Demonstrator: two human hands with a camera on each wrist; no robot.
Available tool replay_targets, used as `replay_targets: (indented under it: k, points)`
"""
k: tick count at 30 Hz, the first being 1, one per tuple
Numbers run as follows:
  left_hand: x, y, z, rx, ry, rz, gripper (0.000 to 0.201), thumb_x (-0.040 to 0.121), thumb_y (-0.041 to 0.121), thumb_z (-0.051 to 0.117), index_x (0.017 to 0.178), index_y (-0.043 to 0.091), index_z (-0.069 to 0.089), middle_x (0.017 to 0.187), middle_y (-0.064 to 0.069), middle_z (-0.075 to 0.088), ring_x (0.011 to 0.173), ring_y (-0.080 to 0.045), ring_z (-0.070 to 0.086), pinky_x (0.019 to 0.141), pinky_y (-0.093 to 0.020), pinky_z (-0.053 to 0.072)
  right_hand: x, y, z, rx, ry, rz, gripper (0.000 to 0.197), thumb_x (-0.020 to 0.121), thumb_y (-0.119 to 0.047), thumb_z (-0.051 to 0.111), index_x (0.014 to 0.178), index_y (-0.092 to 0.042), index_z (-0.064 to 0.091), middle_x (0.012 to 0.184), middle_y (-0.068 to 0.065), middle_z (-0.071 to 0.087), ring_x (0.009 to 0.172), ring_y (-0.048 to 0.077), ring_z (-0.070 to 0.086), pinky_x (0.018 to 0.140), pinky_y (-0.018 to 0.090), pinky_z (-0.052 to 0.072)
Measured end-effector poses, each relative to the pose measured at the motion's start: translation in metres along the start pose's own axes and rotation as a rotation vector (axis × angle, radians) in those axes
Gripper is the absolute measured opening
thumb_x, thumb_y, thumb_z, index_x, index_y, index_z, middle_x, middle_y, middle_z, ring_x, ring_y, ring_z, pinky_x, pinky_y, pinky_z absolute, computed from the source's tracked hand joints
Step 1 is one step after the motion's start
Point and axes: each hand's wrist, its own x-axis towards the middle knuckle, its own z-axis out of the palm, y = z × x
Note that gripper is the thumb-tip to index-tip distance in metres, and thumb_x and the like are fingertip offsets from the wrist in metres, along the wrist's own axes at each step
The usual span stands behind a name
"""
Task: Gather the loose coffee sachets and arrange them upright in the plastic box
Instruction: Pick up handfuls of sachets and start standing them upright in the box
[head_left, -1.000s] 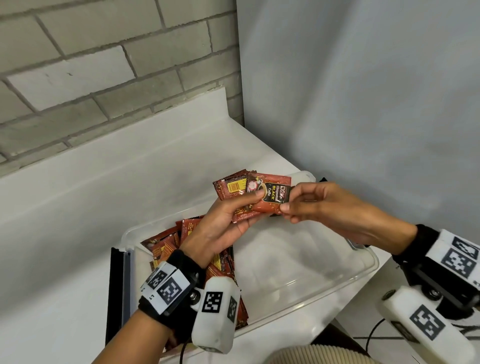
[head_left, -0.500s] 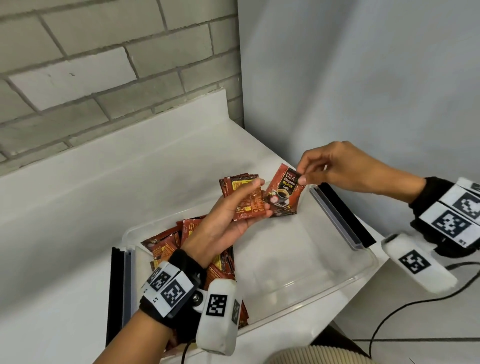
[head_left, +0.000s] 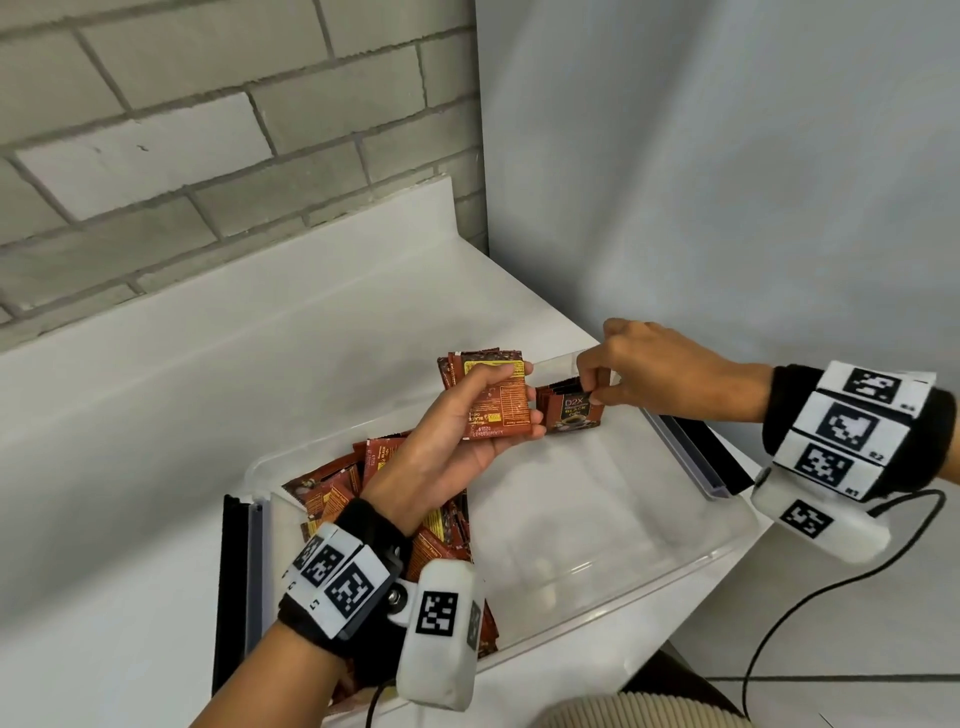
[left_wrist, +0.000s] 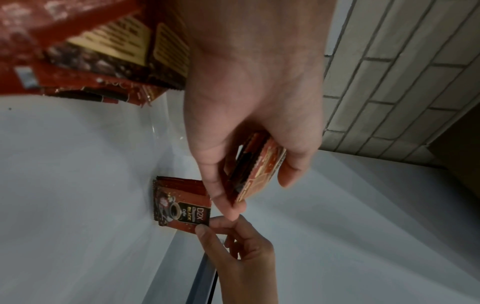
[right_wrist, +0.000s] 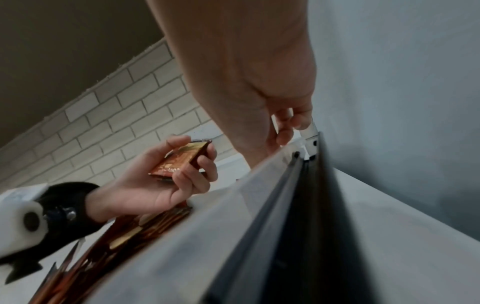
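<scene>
My left hand (head_left: 467, 421) grips a small stack of red coffee sachets (head_left: 493, 400) above the clear plastic box (head_left: 597, 519); the same stack (left_wrist: 259, 172) shows edge-on in the left wrist view and again in the right wrist view (right_wrist: 182, 159). My right hand (head_left: 618, 376) pinches the top edge of a single sachet (head_left: 574, 413) marked D2X Black, which stands upright against a short row of sachets in the box's far right corner. The left wrist view shows that sachet (left_wrist: 182, 207) and the right hand (left_wrist: 233, 238) on it. A loose heap of sachets (head_left: 353, 488) lies at the box's left end.
The box sits on a white counter (head_left: 156, 405) in a corner, brick wall (head_left: 208, 130) behind, plain grey wall (head_left: 727, 182) to the right. Black-and-clear lid clips (head_left: 691, 457) flank the box. A black cable (head_left: 779, 613) hangs off the counter's right edge.
My right hand drew one sachet off the left hand's stack, carried it right and lowered it upright into the box's far right corner. The left hand has kept its stack nearly still.
</scene>
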Motion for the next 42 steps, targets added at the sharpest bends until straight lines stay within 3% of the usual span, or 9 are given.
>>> replay_targets:
  k: [3,7,15,21,23,28,31,35,42]
  points:
    - [0.001,-0.001,-0.001,-0.007,0.001,0.003,0.034,0.078,0.021,0.060,0.107,0.003,0.063,0.081,-0.011,0.062,0.069,-0.022,0.062,0.066,-0.031,0.058,0.000,0.000,0.003,-0.043,-0.001,-0.021,0.010,0.086,-0.023,0.066,0.095,-0.024,0.066,0.079,-0.015,0.032,0.078,0.007,0.039,0.064,0.021,0.022]
    - [0.002,-0.001,-0.002,-0.010,-0.007,0.007,0.031,0.078,0.019,0.060,0.104,0.003,0.063,0.080,-0.011,0.063,0.069,-0.022,0.063,0.068,-0.032,0.059,0.003,0.000,0.006,-0.055,-0.009,-0.010,0.012,0.085,-0.025,0.067,0.097,-0.026,0.067,0.085,-0.007,0.033,0.089,0.020,0.047,0.068,0.023,0.027]
    - [0.002,-0.002,-0.003,0.009,-0.025,-0.020,0.032,0.077,0.015,0.059,0.106,0.003,0.063,0.082,-0.012,0.064,0.070,-0.021,0.064,0.072,-0.033,0.058,0.006,0.004,0.008,-0.010,0.017,0.009,0.017,0.082,-0.030,0.071,0.098,-0.027,0.065,0.085,-0.007,0.046,0.094,0.023,0.049,0.067,0.024,0.029]
    - [0.002,-0.002,-0.002,0.002,-0.041,-0.049,0.034,0.077,0.015,0.058,0.107,0.001,0.061,0.085,-0.014,0.062,0.072,-0.023,0.065,0.074,-0.033,0.059,0.000,0.001,-0.002,0.043,0.072,0.001,0.012,0.086,-0.017,0.068,0.097,-0.020,0.066,0.079,-0.014,0.050,0.079,0.005,0.036,0.069,0.025,0.036]
    - [0.001,-0.002,-0.001,0.010,-0.045,-0.058,0.030,0.079,0.012,0.056,0.105,0.000,0.062,0.083,-0.014,0.064,0.073,-0.024,0.066,0.075,-0.034,0.060,-0.001,0.002,-0.005,0.060,0.107,-0.018,0.012,0.086,-0.012,0.066,0.094,-0.020,0.068,0.079,-0.013,0.058,0.078,0.003,0.038,0.066,0.017,0.036]
    - [0.000,-0.003,-0.002,0.034,-0.069,-0.061,0.021,0.094,0.003,0.044,0.104,-0.002,0.062,0.075,-0.015,0.066,0.070,-0.025,0.066,0.072,-0.037,0.060,-0.008,-0.009,-0.023,0.350,0.142,0.065,0.004,0.083,-0.018,0.071,0.085,-0.022,0.071,0.073,-0.019,0.063,0.069,-0.001,0.053,0.063,0.004,0.036]
    - [0.000,-0.003,-0.001,0.054,-0.077,-0.037,0.016,0.087,0.003,0.055,0.101,0.001,0.062,0.079,-0.017,0.068,0.071,-0.026,0.068,0.073,-0.041,0.060,-0.015,-0.022,-0.025,0.665,0.099,0.107,0.009,0.080,-0.028,0.075,0.083,-0.020,0.072,0.075,-0.009,0.070,0.066,-0.006,0.057,0.059,0.004,0.038]
    - [0.001,-0.005,-0.003,0.131,-0.076,-0.003,0.035,0.077,0.010,0.064,0.111,0.005,0.062,0.099,-0.013,0.072,0.088,-0.024,0.070,0.081,-0.042,0.058,-0.022,-0.030,-0.016,0.869,0.036,0.144,0.026,0.073,-0.033,0.078,0.092,-0.019,0.068,0.080,-0.002,0.073,0.067,0.000,0.058,0.060,0.008,0.042]
    - [0.001,-0.007,-0.003,0.174,-0.096,0.038,0.030,0.079,0.007,0.066,0.109,0.004,0.067,0.107,-0.016,0.070,0.100,-0.028,0.067,0.089,-0.038,0.056,-0.032,-0.042,0.004,1.077,0.034,0.201,0.019,0.076,-0.015,0.077,0.089,-0.006,0.066,0.074,-0.001,0.067,0.061,-0.001,0.058,0.055,0.008,0.041]
